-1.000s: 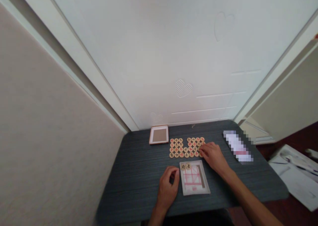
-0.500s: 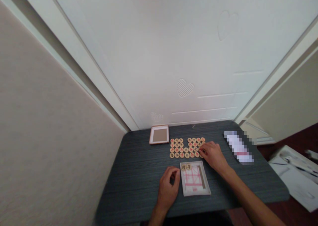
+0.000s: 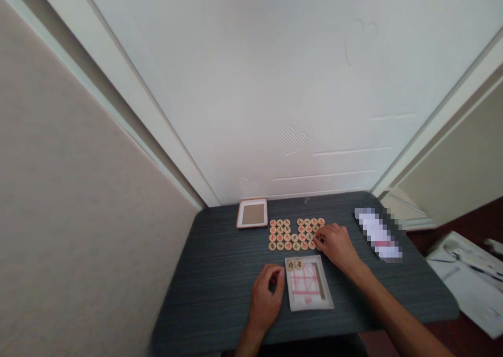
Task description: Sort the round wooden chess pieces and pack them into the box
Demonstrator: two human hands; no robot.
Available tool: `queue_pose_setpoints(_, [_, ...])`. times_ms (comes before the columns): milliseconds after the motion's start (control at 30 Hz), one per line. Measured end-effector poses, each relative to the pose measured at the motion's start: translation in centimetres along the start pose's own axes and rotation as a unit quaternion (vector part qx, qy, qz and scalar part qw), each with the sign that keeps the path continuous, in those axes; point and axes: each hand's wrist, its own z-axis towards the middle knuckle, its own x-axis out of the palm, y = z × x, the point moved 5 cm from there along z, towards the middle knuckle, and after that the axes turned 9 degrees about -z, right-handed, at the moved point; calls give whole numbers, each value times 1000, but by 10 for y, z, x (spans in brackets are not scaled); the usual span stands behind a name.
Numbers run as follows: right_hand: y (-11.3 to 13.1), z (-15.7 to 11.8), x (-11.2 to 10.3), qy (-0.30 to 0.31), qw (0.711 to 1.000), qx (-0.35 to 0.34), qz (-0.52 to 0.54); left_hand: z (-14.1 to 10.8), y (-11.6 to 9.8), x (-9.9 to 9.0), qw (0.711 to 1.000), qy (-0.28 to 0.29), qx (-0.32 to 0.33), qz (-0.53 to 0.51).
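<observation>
Rows of round wooden Chinese chess pieces (image 3: 287, 237), marked in red and black, lie face up on the dark table (image 3: 220, 273). My right hand (image 3: 337, 246) is over the right end of the rows, its thumb and fingers closed at a piece in the lower right corner that they mostly cover. In front of the rows is an open white box (image 3: 328, 303) with a pink-lined sheet inside. Two chess pieces (image 3: 294, 264) sit in its upper left corner. My left hand (image 3: 267, 294) rests on the table beside the box's left wall, fingers curled and thumb tip against them, with nothing visible in them.
A white-rimmed lid (image 3: 252, 213) with a brown middle lies at the table's back left. Toward the right edge is a phone-like device (image 3: 378, 234) with a blurred screen. The white panel (image 3: 236, 111) rises right behind the table. White objects (image 3: 467, 283) stand at the lower right.
The view has shifted very slightly. Both hands, the pieces and the box keep the same places relative to one another.
</observation>
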Motion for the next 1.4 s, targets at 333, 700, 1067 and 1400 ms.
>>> queue_pose_setpoints(333, [-2, 1, 3, -8, 1000, 11, -22, 1, -2, -1, 1000, -4, -1, 1])
queue_pose_setpoints(700, [-3, 1, 4, -9, 1000, 11, -21, 1, -2, -1, 1000, -1, -3, 7])
queue_pose_setpoints(1067, [-3, -3, -4, -38, 999, 14, -22, 2, -2, 0, 1000, 3, 0, 10])
queue_pose_setpoints(1400, [-20, -33, -9, -53, 996, -4, 66, 1, 0, 0, 1000, -5, -1, 4])
